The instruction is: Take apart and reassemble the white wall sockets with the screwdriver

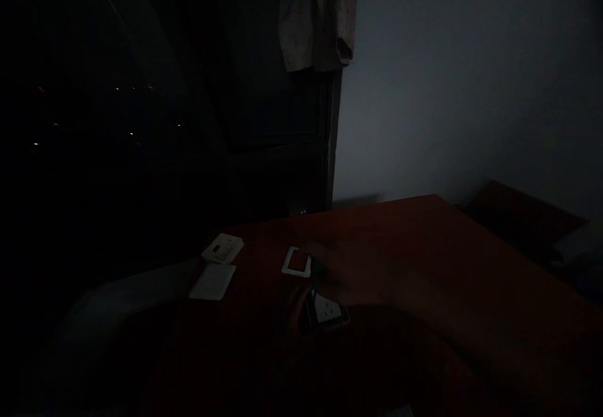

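Observation:
The scene is very dark. A wall socket (pixel 328 309) with a white face and dark border lies low over the reddish table. My left hand (pixel 296 309), mostly lost in shadow, has its fingers at the socket's left edge and seems to grip it. Reaching in from the right, my right hand (pixel 351 272) is closed just above the socket. A dark, slightly greenish thing shows at its fingers, too dim to name, with a thin part towards the socket. Just beyond the hands lies a white square frame (pixel 286 262), its middle open to the tabletop.
At the table's (pixel 400 228) left side lie a white box (pixel 223 249) and a flat white plate (pixel 213 281). Behind is a dark window (pixel 117 109) with small lights outside. Cloth (pixel 315 21) hangs beside the pale wall (pixel 461 78). Another brown surface (pixel 522 210) stands at right.

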### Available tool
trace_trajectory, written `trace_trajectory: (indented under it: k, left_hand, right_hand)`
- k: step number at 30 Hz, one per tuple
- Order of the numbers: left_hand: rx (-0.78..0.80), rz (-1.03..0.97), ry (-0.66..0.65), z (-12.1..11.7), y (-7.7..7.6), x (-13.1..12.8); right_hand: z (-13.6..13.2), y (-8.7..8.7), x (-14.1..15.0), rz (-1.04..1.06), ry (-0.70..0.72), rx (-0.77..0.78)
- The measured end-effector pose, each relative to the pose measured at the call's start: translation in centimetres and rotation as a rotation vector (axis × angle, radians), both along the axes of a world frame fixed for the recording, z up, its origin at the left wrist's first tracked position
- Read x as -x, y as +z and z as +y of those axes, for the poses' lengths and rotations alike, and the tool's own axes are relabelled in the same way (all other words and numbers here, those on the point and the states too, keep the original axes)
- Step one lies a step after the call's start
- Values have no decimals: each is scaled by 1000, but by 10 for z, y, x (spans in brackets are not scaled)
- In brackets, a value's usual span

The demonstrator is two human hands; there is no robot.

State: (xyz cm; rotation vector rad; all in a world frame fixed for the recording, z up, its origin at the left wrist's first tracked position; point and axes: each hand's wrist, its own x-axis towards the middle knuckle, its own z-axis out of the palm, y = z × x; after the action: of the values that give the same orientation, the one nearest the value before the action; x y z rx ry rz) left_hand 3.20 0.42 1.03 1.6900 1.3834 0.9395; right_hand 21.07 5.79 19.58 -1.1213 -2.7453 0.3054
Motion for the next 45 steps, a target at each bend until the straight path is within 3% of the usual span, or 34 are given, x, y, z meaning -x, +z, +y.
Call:
trace_trajectory:
  k: [4, 10, 16, 22, 27, 33, 38, 43, 45]
  left_hand:
    - [-1, 2, 4, 0, 0, 1]
    - [-5, 6, 2, 1, 0, 0]
    - [-9, 14, -1, 1, -1, 0]
    - [-14, 28, -2, 0, -1, 1]
    - [-12, 46, 2, 1, -1, 0]
    - [-2, 86, -1, 2, 0, 0]
    - [9, 124, -8, 1, 1, 1]
    - [16, 150, -10, 1, 1, 1]
    - [15, 156, -9, 1, 0, 1]
  right_hand:
    - [1, -3, 2, -129, -150, -80]
    - [1, 0, -2, 39, 46, 55]
    - [-1, 2, 2, -143, -117, -57]
    - [-2, 1, 0, -10, 59, 27]
    - [-4, 2, 3, -134, -110, -49]
    - [-3, 4, 1, -65, 34, -11]
    - [-6, 4, 3, -115, -52, -47]
    - [-7, 4, 2, -19, 80, 2]
    - [-7, 3, 2, -22, 39, -13]
